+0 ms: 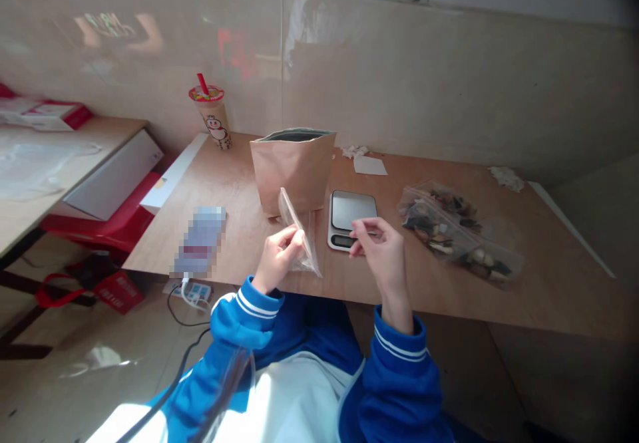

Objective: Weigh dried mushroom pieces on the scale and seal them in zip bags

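Note:
My left hand (278, 257) is closed in a pinch on a clear plastic zip bag (310, 260), which hangs tilted just above the table's front part. Over the front edge of a small kitchen scale (353, 210) hovers my right hand (382, 250). Its fingers are curled with thumb and fingertips close together; whatever lies between them, if anything, cannot be made out. Behind the clear bag, a brown kraft paper pouch (294, 167) stands upright with its top open. Clear zip bags (456, 233) filled with dark and pale pieces lie right of the scale.
A phone (200, 240) with a cable lies at the table's left front. A drink cup (213, 120) with a red straw stands at the back left. White paper (370, 165) and crumpled tissue (506, 178) lie towards the back. A power strip (192, 291) sits below the left edge.

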`<state>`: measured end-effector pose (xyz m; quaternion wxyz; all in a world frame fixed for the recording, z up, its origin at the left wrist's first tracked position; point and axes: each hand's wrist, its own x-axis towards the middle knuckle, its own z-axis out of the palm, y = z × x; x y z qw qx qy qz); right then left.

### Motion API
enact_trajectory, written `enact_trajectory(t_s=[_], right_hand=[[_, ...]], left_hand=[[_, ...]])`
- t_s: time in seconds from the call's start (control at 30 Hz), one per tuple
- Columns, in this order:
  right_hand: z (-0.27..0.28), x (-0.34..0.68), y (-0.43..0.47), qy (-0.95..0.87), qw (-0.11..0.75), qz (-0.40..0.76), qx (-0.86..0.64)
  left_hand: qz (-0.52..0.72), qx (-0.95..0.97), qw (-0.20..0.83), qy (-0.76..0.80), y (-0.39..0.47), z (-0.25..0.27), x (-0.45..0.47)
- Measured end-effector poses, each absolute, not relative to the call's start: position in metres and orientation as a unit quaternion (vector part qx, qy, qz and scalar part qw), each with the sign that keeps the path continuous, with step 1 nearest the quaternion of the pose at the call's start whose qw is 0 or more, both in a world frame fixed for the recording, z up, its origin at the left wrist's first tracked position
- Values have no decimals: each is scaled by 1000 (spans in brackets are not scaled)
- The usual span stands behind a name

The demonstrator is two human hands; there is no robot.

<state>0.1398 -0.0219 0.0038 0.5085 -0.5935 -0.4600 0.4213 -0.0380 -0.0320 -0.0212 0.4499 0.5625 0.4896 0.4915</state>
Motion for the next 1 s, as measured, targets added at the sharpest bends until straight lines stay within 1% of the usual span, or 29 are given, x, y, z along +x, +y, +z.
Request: enact_trajectory(t_s=[0.1,0.17,0.37,0.47,0.53,0.63,0.7,0.8,0.9,1.0], right_hand=[[8,123,-28,-560,424,496,-511],[8,111,-31,-594,403,506,-478],[4,103,-32,-573,446,524,-445],[2,104,-30,-569,460,501,-461],[-1,108,-27,-550,490,451,-504],[-8,124,-18,-460,574,332,-590],[-8,137,-13,-413,607,313,-602],[2,145,-10,-444,609,347,-558],[15,135,-10,-496,601,354,-518],[23,123,-11,-512,588,377,-500]], left_hand=[[490,568,473,462,-29,-23,-35],[498,562,485,448,-27,-24,-31],[487,541,532,432,-23,-24,-26],[469,577,505,437,-22,-21,-26],[465,602,465,453,-22,-17,-27],[481,589,409,504,-24,-10,-33],[487,577,384,531,-25,-7,-39],[483,588,390,517,-24,-6,-44],[483,598,408,493,-22,-8,-44],[492,583,410,501,-21,-14,-43]])
